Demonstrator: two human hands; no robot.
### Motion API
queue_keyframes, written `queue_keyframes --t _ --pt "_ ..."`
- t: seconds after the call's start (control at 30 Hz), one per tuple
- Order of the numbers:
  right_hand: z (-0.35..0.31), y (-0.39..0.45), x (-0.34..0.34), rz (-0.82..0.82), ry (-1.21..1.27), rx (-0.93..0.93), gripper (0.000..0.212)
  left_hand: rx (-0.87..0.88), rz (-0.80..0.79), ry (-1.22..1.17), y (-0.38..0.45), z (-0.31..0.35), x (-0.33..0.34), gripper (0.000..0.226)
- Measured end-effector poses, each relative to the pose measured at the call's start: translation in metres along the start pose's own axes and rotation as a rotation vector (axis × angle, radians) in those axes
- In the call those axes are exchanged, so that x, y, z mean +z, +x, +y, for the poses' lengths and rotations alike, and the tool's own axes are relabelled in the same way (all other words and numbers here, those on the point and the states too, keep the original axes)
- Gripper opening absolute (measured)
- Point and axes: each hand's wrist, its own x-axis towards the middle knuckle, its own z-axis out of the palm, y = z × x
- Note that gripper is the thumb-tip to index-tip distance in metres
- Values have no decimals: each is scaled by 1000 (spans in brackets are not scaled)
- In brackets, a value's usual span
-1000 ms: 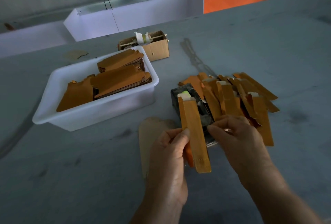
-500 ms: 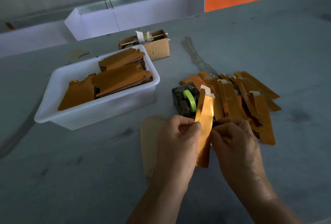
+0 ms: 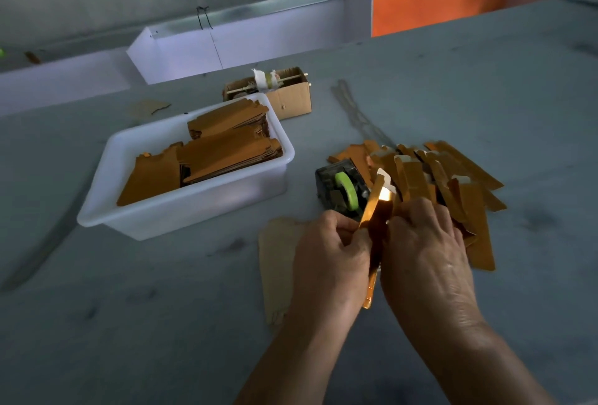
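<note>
Both hands meet low over the table (image 3: 129, 307). Left hand (image 3: 330, 252): grip curled tight, pinching the left face of a gold card sleeve (image 3: 377, 207). Right hand (image 3: 427, 252): grip curled against the other face, knuckles up. The sleeve stands on edge, leaning away, its top catching light, just in front of the tape dispenser (image 3: 339, 189). A pile of sleeves (image 3: 453, 175) lies behind the right hand. White tub (image 3: 181, 207) of flat blanks to the left.

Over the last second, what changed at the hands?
The gold carton strip turned from flat face-up to edge-on. The right hand closed in beside the left hand; both now grip it. The tape dispenser it covered now shows. White tub, strip pile and cardboard box stayed put.
</note>
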Motion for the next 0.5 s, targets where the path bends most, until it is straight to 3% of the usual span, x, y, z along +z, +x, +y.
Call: queue_keyframes --t 0.17,0.5 --pt "9 -7 11 127 401 151 8 36 7 100 -1 1 0 19" --pt "26 -3 21 15 553 185 13 213 16 30 -8 -11 6 7"
